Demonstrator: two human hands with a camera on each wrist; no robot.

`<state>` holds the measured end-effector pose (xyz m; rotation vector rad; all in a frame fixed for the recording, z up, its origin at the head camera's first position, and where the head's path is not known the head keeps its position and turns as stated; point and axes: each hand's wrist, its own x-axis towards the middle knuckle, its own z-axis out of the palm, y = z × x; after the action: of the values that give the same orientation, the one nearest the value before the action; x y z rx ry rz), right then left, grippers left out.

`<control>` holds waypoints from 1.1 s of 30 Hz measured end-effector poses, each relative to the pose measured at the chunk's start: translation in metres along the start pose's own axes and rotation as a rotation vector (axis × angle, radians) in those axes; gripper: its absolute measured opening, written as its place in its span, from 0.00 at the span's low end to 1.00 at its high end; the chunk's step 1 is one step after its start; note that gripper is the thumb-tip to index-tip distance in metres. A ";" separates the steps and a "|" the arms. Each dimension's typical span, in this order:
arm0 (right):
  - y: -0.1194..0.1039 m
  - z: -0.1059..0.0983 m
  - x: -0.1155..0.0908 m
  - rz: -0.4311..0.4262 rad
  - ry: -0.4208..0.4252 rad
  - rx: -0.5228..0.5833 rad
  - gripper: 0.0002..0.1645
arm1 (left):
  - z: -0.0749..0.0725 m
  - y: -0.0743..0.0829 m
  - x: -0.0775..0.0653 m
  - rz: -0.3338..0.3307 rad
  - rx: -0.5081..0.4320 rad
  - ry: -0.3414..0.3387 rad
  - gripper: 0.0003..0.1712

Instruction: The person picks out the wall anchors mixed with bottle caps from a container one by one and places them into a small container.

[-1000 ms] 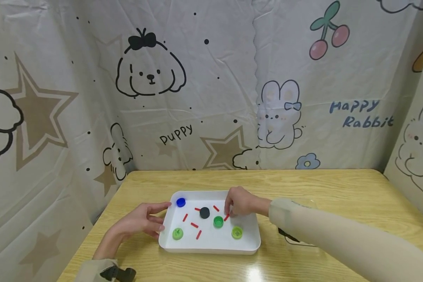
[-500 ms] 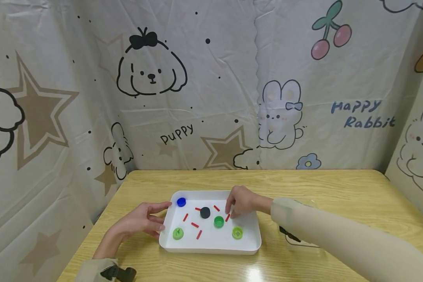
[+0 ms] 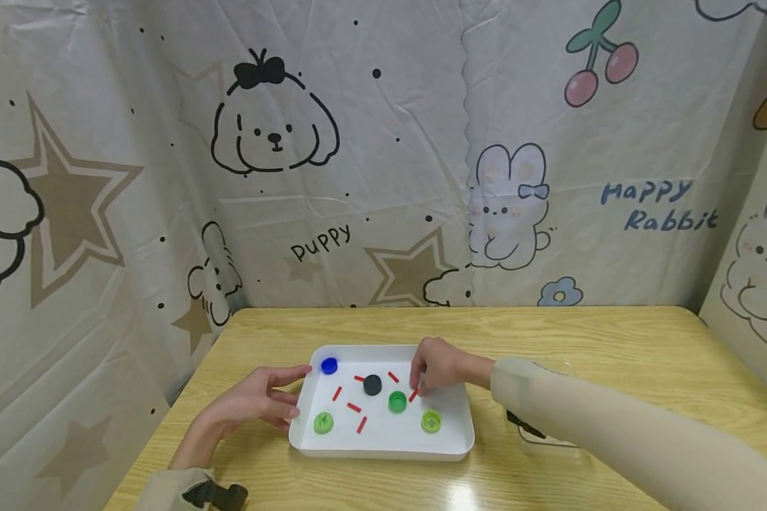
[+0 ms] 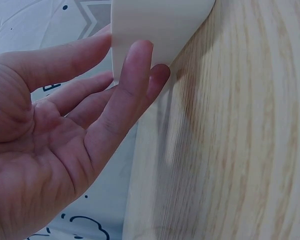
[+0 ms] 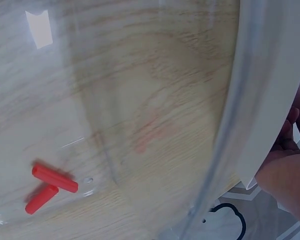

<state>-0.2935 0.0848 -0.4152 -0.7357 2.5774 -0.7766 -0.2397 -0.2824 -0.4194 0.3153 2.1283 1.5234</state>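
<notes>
A curtain (image 3: 383, 142) hangs behind the table (image 3: 639, 355); on it, the right sleeve (image 3: 588, 408) partly hides a clear box (image 5: 225, 145) near the tray (image 3: 383, 455). Left hand (image 3: 252, 399) is spread against the tray; right hand (image 3: 439, 365) bends inside at a red stick (image 3: 413, 396), pinching or not I can't tell.

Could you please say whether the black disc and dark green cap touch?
Apart: the head view shows white tray between the black disc and dark green cap.
</notes>
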 end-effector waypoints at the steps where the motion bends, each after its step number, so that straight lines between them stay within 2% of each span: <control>1: 0.000 0.000 0.000 0.001 -0.001 0.000 0.12 | 0.000 0.000 0.000 0.000 0.000 0.000 0.49; 11: 0.000 0.000 0.000 0.012 -0.007 0.023 0.13 | 0.001 0.002 -0.001 0.009 -0.007 -0.011 0.49; 25: -0.002 -0.001 -0.004 -0.004 -0.036 -0.001 0.13 | 0.001 0.000 -0.001 0.002 0.005 0.001 0.49; 28: -0.003 -0.004 -0.005 -0.027 -0.034 -0.023 0.14 | 0.002 0.000 -0.001 0.002 0.002 0.000 0.49; 33: -0.001 -0.013 -0.007 -0.111 0.015 -0.081 0.12 | 0.001 0.001 -0.001 0.007 -0.016 -0.004 0.50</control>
<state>-0.2938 0.0932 -0.4026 -0.9082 2.6126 -0.7158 -0.2380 -0.2818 -0.4187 0.3197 2.1127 1.5419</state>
